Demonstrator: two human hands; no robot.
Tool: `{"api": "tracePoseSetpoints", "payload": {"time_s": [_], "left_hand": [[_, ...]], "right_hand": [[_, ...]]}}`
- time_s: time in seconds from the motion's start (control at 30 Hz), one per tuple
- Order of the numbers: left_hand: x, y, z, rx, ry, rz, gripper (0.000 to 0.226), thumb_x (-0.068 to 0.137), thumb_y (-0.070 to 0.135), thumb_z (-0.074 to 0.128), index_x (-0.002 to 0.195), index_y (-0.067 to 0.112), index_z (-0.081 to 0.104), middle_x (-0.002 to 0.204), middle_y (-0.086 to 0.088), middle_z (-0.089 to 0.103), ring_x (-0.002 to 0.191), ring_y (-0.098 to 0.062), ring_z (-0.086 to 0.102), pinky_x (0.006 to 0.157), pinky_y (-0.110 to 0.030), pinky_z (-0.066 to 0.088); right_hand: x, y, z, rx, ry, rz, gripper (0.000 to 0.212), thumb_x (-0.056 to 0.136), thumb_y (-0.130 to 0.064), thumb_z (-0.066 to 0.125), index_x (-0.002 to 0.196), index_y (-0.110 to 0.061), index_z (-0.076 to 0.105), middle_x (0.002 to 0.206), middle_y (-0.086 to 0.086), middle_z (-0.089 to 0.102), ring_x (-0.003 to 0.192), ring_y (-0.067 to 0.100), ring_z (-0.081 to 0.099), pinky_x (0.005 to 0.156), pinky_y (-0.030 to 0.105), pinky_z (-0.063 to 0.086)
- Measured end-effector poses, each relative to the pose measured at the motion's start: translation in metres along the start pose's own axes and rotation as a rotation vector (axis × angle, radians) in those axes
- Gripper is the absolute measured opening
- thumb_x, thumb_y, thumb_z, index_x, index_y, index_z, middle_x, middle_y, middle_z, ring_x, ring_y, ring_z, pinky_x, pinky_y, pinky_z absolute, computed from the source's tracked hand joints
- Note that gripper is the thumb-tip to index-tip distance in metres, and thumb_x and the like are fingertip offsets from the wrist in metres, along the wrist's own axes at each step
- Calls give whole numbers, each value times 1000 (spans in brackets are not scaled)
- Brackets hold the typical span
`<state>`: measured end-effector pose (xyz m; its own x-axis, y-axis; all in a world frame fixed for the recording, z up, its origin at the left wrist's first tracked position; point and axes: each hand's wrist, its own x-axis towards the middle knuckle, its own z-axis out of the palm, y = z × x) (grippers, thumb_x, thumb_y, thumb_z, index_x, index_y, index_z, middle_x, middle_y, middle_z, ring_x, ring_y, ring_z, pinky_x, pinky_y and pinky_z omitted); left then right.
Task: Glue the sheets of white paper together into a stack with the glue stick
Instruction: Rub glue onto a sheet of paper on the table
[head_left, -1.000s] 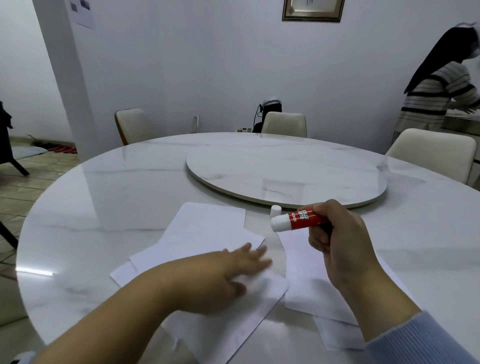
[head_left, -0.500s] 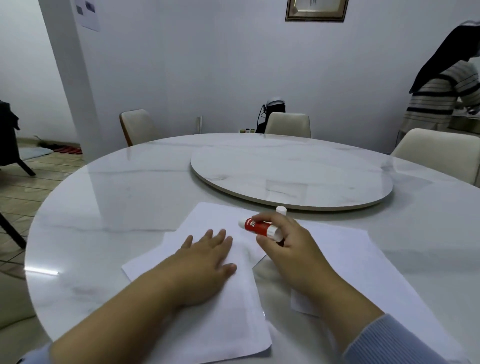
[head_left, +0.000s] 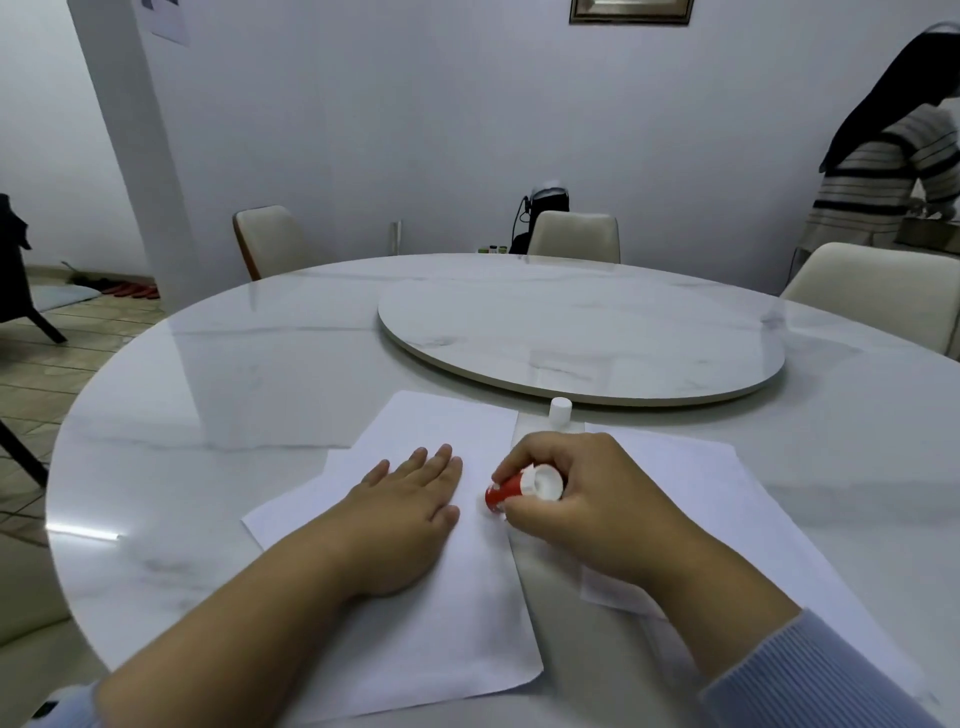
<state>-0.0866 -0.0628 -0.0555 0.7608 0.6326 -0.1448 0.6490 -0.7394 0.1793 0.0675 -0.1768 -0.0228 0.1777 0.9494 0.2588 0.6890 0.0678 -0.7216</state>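
Note:
Several white paper sheets lie on the marble table. The left pile (head_left: 447, 613) is pinned flat under my left hand (head_left: 405, 514), palm down and fingers spread. My right hand (head_left: 582, 499) grips a red and white glue stick (head_left: 519, 486), its tip pressed down on the pile's right edge. More white sheets (head_left: 727, 509) lie to the right, partly under my right forearm. The glue stick's white cap (head_left: 560, 408) stands upright on the table just beyond the sheets.
A round marble turntable (head_left: 582, 343) fills the table's centre, just past the cap. Cream chairs (head_left: 574, 236) ring the far side. A person in a striped top (head_left: 883, 171) stands at the far right. The table edge (head_left: 83, 571) curves near on the left.
My right hand has come down and left with the glue stick, tipping it onto the left pile. My left hand slid up the top sheet and flattened on it.

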Motion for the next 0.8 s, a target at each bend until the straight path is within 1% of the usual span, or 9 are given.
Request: {"api": "tracePoseSetpoints", "payload": {"time_s": [0.2, 0.33, 0.37, 0.43, 0.53, 0.6, 0.67, 0.73, 0.8], "left_hand": [[3, -2, 2, 8, -15, -2, 55, 100, 35, 15, 148, 26, -8, 158, 9, -15, 144, -7, -13, 116, -30, -8], [4, -4, 1, 10, -30, 6, 55, 99, 36, 15, 148, 27, -9, 157, 10, -16, 144, -7, -14, 115, -30, -9], [4, -4, 0, 11, -34, 7, 55, 99, 36, 16, 148, 27, -8, 158, 10, -16, 144, -7, -14, 116, -31, -9], [3, -2, -5, 19, -66, 19, 55, 100, 34, 18, 148, 28, -7, 158, 9, -16, 144, -10, -15, 116, -34, -9], [-1, 0, -22, 54, -217, 115, 57, 100, 22, 28, 145, 45, 2, 154, 7, -27, 140, -20, -27, 116, -44, -9], [-6, 0, -34, 12, -271, 166, 67, 97, 13, 35, 139, 57, 6, 151, 11, -33, 138, -18, -31, 115, -44, -9], [-8, 4, -33, -102, -152, 116, 61, 99, 20, 34, 143, 50, 4, 154, 10, -25, 141, -14, -25, 115, -40, -8], [-7, 11, -20, -133, 23, -11, 56, 99, 38, 28, 148, 33, 1, 158, 6, -15, 144, -13, -17, 116, -38, -8], [-8, 16, -6, -43, 28, -39, 62, 97, 47, 26, 149, 28, -1, 159, 6, -12, 145, -13, -14, 117, -38, -7]], "right_hand": [[-17, -19, -12, 138, -297, -71, 20, 56, -21, 61, 68, -10, 73, 67, 2, 73, 66, 18, 69, 66, 42, 58], [-19, -22, -12, 326, -540, -99, 18, 55, -21, 59, 63, -11, 72, 60, -7, 66, 62, 7, 60, 58, 18, 46], [-19, -21, -13, 397, -551, -123, 17, 56, -18, 58, 63, -11, 72, 59, -8, 66, 60, 9, 59, 57, 18, 44], [-15, -17, -16, 596, -419, -144, 17, 52, -19, 58, 61, -15, 73, 57, -5, 65, 53, 18, 53, 53, 21, 35], [-10, -8, -23, 1021, -14, -131, 16, 51, -20, 58, 55, -10, 70, 48, 0, 60, 36, 6, 39, 39, 14, 29], [-8, -1, -27, 1158, 219, -110, 14, 57, -16, 58, 55, -8, 69, 38, -3, 48, 33, 4, 33, 42, 15, 28], [-5, 5, -28, 1085, 398, -43, 20, 72, -15, 54, 62, -9, 71, 37, -6, 39, 38, 8, 30, 49, 23, 24], [-2, 11, -27, 923, 543, 41, 21, 84, -13, 55, 73, -11, 72, 44, -9, 45, 42, 7, 34, 49, 20, 28], [1, 13, -21, 739, 587, 70, 17, 89, -15, 57, 80, -15, 71, 49, -12, 49, 46, 3, 40, 48, 14, 36]]}}
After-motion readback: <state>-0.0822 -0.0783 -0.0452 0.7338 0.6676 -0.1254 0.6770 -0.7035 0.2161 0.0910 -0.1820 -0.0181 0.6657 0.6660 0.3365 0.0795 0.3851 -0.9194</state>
